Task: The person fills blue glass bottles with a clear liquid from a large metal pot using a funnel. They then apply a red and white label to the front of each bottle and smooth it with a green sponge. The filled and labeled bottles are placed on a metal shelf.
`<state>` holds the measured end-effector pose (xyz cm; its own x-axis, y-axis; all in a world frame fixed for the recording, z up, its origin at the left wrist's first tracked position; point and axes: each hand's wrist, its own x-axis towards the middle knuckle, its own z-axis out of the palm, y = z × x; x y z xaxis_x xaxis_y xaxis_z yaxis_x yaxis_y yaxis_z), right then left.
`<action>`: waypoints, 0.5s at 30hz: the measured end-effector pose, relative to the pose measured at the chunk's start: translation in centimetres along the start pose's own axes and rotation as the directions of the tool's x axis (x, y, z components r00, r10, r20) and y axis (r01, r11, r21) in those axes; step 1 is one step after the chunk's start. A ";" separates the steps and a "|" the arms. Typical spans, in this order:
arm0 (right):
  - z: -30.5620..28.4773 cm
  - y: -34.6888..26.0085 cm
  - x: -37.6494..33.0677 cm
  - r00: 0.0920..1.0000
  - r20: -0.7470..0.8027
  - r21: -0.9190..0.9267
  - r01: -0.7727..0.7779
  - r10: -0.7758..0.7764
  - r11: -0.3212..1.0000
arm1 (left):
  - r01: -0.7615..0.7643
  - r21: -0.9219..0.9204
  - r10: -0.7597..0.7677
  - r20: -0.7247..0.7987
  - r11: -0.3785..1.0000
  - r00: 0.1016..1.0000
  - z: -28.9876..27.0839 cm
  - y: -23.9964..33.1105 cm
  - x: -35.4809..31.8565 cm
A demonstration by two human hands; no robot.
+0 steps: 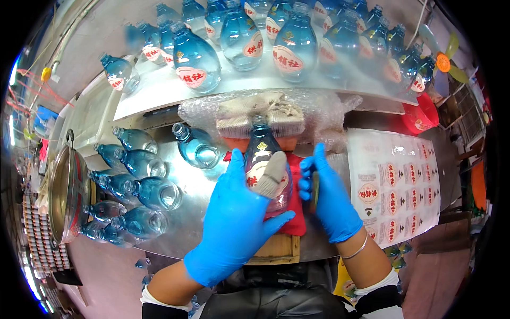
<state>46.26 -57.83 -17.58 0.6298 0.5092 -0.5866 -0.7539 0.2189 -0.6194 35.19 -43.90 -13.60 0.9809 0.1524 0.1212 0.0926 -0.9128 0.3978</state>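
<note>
A clear blue glass bottle (pixel 264 146) with a white and red label lies tilted on a red cloth (pixel 296 218), its neck away from me. My left hand (pixel 234 212), in a blue glove, is laid over it, fingers along its left side and thumb by its base. A grey fabric cover (pixel 273 175) sleeves one finger and presses on the label. Just right of the bottle, my gloved right hand (pixel 332 202) has its fingers curled round a thin, flat, brownish piece (pixel 315 191). The glove mostly hides that piece, and its kind is unclear.
Unlabelled bottles (pixel 141 191) lie at left beside a metal pan (pixel 59 194). Labelled bottles (pixel 241 42) stand on a raised white board (pixel 255 87). Bubble wrap (pixel 324 114) and a grey knitted pad (pixel 260 101) sit beyond the bottle. A label sheet (pixel 393 181) lies right, near a red bucket (pixel 421 114).
</note>
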 end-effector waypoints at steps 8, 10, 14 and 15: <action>2.2 -0.9 -1.5 0.814 -0.067 -0.291 0.538 -0.577 0.791 | -0.020 -0.255 -0.032 -0.195 0.967 0.980 1.2 -0.9 0.0; 3.4 -0.6 -2.4 0.756 0.069 -0.473 0.599 -0.651 0.646 | -0.012 -0.312 -0.058 -0.213 0.950 0.975 2.4 -1.9 -1.0; 2.9 -0.4 -1.7 0.789 0.106 -0.622 0.527 -0.605 0.579 | -0.044 -0.283 -0.011 -0.187 0.958 0.982 3.7 -3.5 -1.8; 2.4 -0.3 -1.2 0.799 0.076 -0.626 0.504 -0.597 0.595 | -0.059 -0.298 -0.003 -0.205 0.953 0.979 3.8 -3.8 -1.8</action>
<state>45.30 -56.51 -15.45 0.9390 0.3389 -0.0591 -0.0138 -0.1344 -0.9908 33.69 -42.13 -18.78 0.9246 0.2299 0.3039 -0.0207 -0.7660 0.6425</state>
